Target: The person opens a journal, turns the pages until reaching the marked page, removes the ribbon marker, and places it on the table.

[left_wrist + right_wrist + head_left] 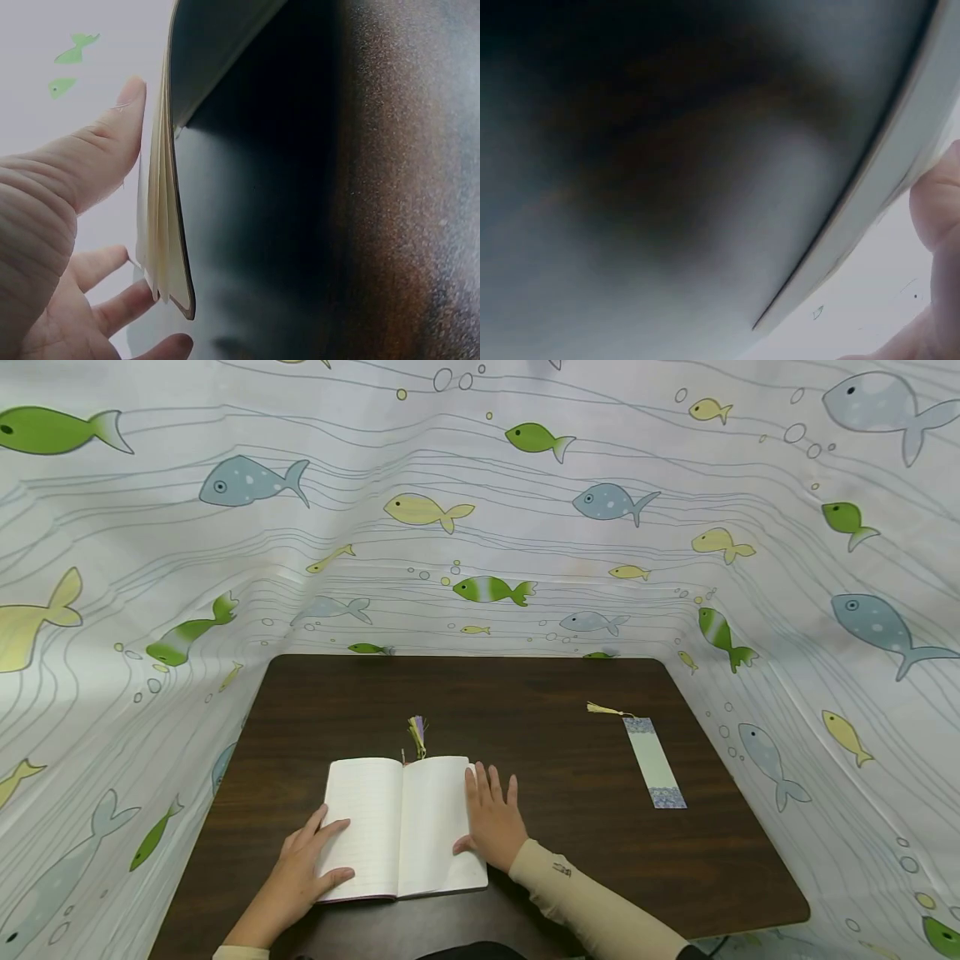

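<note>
An open notebook (365,827) with faintly lined white pages lies at the front of the dark wooden table. My left hand (303,860) rests at its left edge, thumb and index finger reaching onto the left page. The left wrist view shows that thumb (120,131) extended beside the page edges (161,217), with the fingers spread below. Over the right edge lies my right hand (493,818), its fingers straight and its thumb on the right page. In the right wrist view, part of that hand (941,206) shows beside the notebook's edge (847,217).
A tassel (417,735) sticks out past the notebook's top by the spine. To the right, a pale bookmark (654,764) with blue patterned ends and a yellow tassel (603,708) lies on the table (555,702). Fish-printed cloth (420,552) hangs behind and at both sides.
</note>
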`<state>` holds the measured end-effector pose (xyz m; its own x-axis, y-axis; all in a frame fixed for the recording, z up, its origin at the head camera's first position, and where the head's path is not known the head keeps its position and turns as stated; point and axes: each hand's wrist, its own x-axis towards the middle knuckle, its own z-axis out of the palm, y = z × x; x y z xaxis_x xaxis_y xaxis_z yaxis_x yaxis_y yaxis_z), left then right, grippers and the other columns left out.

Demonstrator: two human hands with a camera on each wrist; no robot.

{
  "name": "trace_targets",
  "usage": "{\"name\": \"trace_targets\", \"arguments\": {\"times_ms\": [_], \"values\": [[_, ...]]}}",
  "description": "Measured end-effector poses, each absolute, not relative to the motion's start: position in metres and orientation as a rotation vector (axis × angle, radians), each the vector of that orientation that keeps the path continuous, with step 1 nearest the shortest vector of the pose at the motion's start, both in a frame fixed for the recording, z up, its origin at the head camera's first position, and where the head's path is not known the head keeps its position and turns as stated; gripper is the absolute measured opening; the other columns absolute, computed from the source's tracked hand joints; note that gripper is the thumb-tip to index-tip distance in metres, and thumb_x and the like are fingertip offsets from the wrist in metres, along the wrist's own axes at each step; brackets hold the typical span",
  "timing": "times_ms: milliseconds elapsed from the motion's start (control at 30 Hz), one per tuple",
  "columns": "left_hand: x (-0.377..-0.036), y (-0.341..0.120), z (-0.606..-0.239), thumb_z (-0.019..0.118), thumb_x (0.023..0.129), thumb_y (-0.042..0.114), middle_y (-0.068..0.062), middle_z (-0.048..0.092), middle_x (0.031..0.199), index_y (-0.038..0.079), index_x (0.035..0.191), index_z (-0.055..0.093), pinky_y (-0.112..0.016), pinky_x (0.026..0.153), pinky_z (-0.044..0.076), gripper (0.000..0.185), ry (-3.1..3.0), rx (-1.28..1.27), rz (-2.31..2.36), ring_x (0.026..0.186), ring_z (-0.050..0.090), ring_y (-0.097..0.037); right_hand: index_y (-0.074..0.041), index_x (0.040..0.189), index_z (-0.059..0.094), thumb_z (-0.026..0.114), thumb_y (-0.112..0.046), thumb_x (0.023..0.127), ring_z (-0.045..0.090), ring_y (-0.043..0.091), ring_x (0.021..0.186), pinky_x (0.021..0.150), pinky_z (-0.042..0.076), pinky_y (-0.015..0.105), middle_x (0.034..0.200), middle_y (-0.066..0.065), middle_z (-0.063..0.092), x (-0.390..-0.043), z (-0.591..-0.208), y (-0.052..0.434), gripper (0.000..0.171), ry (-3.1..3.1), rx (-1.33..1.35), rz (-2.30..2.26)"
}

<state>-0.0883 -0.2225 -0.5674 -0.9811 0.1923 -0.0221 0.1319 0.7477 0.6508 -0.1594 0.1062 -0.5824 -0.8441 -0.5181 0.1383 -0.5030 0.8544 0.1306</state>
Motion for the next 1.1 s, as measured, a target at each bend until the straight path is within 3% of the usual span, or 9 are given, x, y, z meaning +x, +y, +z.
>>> {"name": "trace_targets", "arguments": {"times_ms": [233, 400, 567, 700, 833, 967, 1033, 1100], "values": [[-0.088, -0.222, -0.568, 0.083, 0.081, 0.038, -0.034, 0.025, 0.158, 0.007, 0.141, 0.057, -0.080, 0.090, 0.038, 0.073, 2.856, 0.277, 1.059, 0.131, 0.031, -0.059, 0.005, 0.157, 0.024, 0.067, -0.079, 0.069, 0.038, 0.045, 0.144, 0.110, 0.027, 0.072, 0.156, 0.026, 0.039, -0.162, -0.580, 0.092, 0.130, -2.948, 0.678, -0.143], [-0.087, -0.221, -0.570, 0.083, 0.081, 0.040, -0.034, 0.029, 0.156, 0.007, 0.140, 0.058, -0.079, 0.090, 0.039, 0.072, 2.886, 0.295, 1.047, 0.128, 0.035, -0.060, 0.008, 0.156, 0.023, 0.071, -0.073, 0.069, 0.041, 0.041, 0.142, 0.109, 0.025, 0.075, 0.154, 0.021, 0.044, -0.165, -0.580, 0.085, 0.128, -2.950, 0.741, 0.015], [-0.085, -0.222, -0.571, 0.083, 0.082, 0.041, -0.034, 0.029, 0.155, 0.008, 0.139, 0.058, -0.079, 0.087, 0.040, 0.071, 2.904, 0.316, 1.062, 0.127, 0.036, -0.060, 0.009, 0.157, 0.011, 0.072, -0.062, 0.081, 0.041, 0.033, 0.144, 0.108, 0.019, 0.078, 0.159, 0.021, 0.037, -0.168, -0.570, 0.081, 0.120, -3.017, 0.865, 0.357], [-0.084, -0.222, -0.572, 0.080, 0.085, 0.039, -0.035, 0.028, 0.156, 0.007, 0.140, 0.058, -0.081, 0.087, 0.038, 0.067, 2.907, 0.317, 1.075, 0.128, 0.035, -0.060, 0.003, 0.158, -0.011, 0.067, -0.050, 0.094, 0.043, 0.027, 0.143, 0.118, 0.020, 0.064, 0.159, 0.025, 0.036, -0.167, -0.553, 0.075, 0.113, -3.013, 0.986, 0.954], [-0.084, -0.222, -0.570, 0.066, 0.099, 0.035, -0.035, 0.027, 0.157, 0.007, 0.141, 0.057, -0.082, 0.088, 0.035, 0.051, 2.906, 0.313, 1.111, 0.129, 0.033, -0.060, -0.009, 0.156, -0.027, 0.040, -0.061, 0.102, 0.030, 0.024, 0.150, 0.120, 0.029, 0.043, 0.166, 0.017, 0.024, -0.161, -0.536, 0.067, 0.100, -2.890, 1.258, 1.491], [-0.084, -0.220, -0.567, 0.039, 0.111, 0.032, -0.035, 0.025, 0.158, 0.005, 0.141, 0.057, -0.085, 0.087, 0.031, 0.044, 2.890, 0.327, 1.211, 0.129, 0.032, -0.060, -0.008, 0.161, -0.013, 0.006, -0.076, 0.092, 0.022, 0.019, 0.153, 0.119, 0.028, 0.033, 0.170, 0.007, 0.014, -0.153, -0.533, 0.059, 0.099, -2.867, 1.608, 1.396], [-0.084, -0.219, -0.564, 0.025, 0.113, 0.033, -0.035, 0.023, 0.159, -0.002, 0.141, 0.056, -0.086, 0.087, 0.030, 0.054, 2.867, 0.333, 1.275, 0.130, 0.030, -0.059, -0.005, 0.163, 0.002, 0.006, -0.073, 0.094, 0.021, 0.018, 0.153, 0.120, 0.026, 0.032, 0.169, 0.008, 0.015, -0.149, -0.537, 0.055, 0.097, -2.884, 1.738, 1.229], [-0.084, -0.218, -0.562, 0.018, 0.113, 0.035, -0.035, 0.021, 0.160, -0.006, 0.141, 0.054, -0.086, 0.088, 0.028, 0.061, 2.843, 0.341, 1.329, 0.132, 0.027, -0.059, -0.006, 0.163, 0.014, 0.016, -0.064, 0.103, 0.018, 0.017, 0.154, 0.121, 0.026, 0.037, 0.170, 0.007, 0.015, -0.146, -0.542, 0.054, 0.083, -2.924, 1.826, 1.071]]}}
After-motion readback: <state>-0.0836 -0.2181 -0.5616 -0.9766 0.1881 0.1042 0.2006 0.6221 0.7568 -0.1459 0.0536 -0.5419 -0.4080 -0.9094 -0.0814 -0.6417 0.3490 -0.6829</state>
